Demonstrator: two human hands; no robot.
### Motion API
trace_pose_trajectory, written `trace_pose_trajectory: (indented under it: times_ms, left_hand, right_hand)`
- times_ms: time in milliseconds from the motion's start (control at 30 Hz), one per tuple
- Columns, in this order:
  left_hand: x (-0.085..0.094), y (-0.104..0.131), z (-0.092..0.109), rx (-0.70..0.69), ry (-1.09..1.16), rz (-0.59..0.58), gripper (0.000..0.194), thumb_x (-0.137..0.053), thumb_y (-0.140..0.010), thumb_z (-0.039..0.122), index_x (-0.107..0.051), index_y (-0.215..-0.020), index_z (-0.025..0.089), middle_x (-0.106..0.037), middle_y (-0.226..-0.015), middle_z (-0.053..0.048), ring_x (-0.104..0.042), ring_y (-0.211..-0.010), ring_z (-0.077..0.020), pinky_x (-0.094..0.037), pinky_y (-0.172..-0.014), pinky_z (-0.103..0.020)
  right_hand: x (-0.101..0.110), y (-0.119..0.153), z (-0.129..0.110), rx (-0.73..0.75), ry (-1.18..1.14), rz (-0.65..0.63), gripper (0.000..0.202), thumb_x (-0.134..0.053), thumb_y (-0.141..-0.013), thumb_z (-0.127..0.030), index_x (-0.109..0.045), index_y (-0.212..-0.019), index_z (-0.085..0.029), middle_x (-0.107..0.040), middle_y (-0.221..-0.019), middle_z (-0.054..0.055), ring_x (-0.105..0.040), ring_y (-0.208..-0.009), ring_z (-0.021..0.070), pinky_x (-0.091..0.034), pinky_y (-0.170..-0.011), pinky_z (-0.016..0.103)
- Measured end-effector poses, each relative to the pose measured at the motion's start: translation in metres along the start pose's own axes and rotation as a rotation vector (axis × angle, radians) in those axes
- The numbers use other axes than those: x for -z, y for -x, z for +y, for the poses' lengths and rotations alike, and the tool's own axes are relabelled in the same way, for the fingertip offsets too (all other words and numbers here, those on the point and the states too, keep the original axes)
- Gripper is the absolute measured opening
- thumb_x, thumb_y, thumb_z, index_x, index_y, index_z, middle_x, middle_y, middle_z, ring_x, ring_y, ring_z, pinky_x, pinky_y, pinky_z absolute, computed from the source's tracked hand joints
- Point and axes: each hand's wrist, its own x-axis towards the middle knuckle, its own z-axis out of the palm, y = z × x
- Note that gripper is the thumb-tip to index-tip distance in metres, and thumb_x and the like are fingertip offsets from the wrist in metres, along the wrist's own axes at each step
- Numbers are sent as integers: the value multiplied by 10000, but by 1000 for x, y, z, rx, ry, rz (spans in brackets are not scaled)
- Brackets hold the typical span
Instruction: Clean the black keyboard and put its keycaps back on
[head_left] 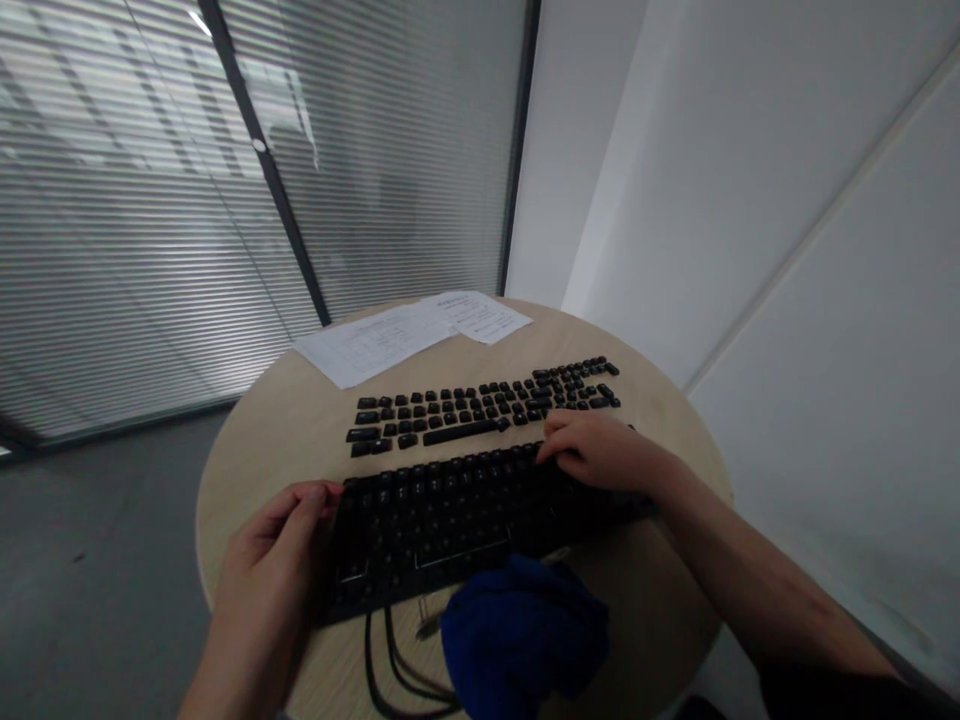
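Note:
A black keyboard (450, 520) lies on the round table. Caps show along its back row, while much of the area in front has bare switch positions. My left hand (281, 540) is closed at the keyboard's left edge, thumb and fingers together by the back corner. My right hand (596, 448) reaches over the back row towards the right, its fingers curled and pinched at the keys. Whatever lies between those fingertips is hidden. Behind the keyboard, loose black keycaps (465, 408) are laid out in rows, with a long spacebar cap (461, 432) among them.
A crumpled blue cloth (525, 635) sits at the front of the wooden table (262, 420). Beside it are a black cable (397, 670) and a small wire-ended tool (427, 625). Printed papers (390, 340) lie at the back. A white wall (787, 200) stands close on the right.

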Motion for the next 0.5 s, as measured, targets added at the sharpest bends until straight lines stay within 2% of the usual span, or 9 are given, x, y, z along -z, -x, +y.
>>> trace_pose_trajectory:
  times_ms: [200,300,400,500]
  left_hand:
    - [9,-8,-9,43,-2,-23,323,-751,-758,509,-739,-870,206,-699,-800,-19,-602,-704,-171,-419,-541,-218]
    - [10,-5,-6,26,-18,-45,348,-726,-768,527,-736,-877,197,-696,-790,-20,-602,-702,-183,-427,-555,-234]
    - [8,-2,-2,-10,-60,-68,366,-696,-783,536,-736,-892,190,-725,-835,-38,-626,-751,-206,-446,-588,-252]
    - [8,-3,-2,-99,-150,-19,373,-647,-802,547,-741,-856,190,-744,-821,-51,-647,-737,-222,-455,-583,-271]
  right_hand:
    - [0,0,-5,0,43,-28,351,-574,-807,-35,-811,-965,-240,-686,-984,38,-652,-854,179,-466,-758,303]
    - [10,0,-2,-1,107,21,325,-574,-837,-55,-799,-980,-242,-704,-989,43,-663,-884,191,-483,-781,310]
    - [26,-15,19,-47,161,133,309,-566,-891,-98,-784,-1047,-252,-739,-1025,49,-676,-943,202,-498,-836,320]
    - [37,-46,61,-196,220,108,274,-591,-897,-133,-795,-1036,-253,-777,-1040,50,-689,-956,221,-499,-865,335]
